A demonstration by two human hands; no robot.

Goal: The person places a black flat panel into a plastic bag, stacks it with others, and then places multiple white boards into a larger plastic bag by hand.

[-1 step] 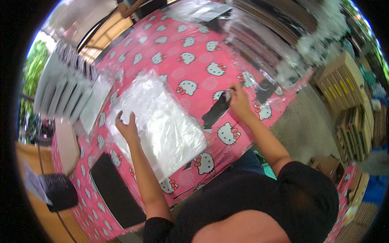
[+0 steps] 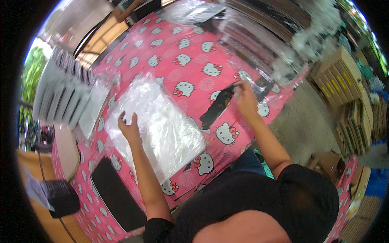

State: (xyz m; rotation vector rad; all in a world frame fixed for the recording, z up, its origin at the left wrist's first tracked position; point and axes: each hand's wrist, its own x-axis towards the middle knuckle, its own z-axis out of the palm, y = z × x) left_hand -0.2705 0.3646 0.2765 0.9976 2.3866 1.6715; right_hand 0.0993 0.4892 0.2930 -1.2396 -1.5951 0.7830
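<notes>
My left hand [image 2: 130,126] hovers over a stack of clear plastic bags [image 2: 170,125], its thumb and fingers apart and nothing in them. To the right, my right hand [image 2: 245,98] is pinched at the upper end of a thin, dark, crumpled strip [image 2: 216,110] lying slantwise on the table. Paler brownish patches show along the strip near my fingers, and its exact kind is unclear. Slight blur covers the fingertips. The bags lie in a loose, shiny pile with their near edge toward me.
A pink patterned cloth covers the table [image 2: 194,67]. Grey-white wrapped pieces [image 2: 65,95] stand upright at the left. A black flat panel [image 2: 117,194] lies near left. Plastic-wrapped stock [image 2: 255,40] fills the far right; cardboard pieces [image 2: 338,77] stand beyond the right edge. Another person's arm [image 2: 125,11] shows at the far edge.
My right hand has shifted slightly right and away from me, and more of the dark strip's upper end shows. My left hand stays over the bags almost unmoved.
</notes>
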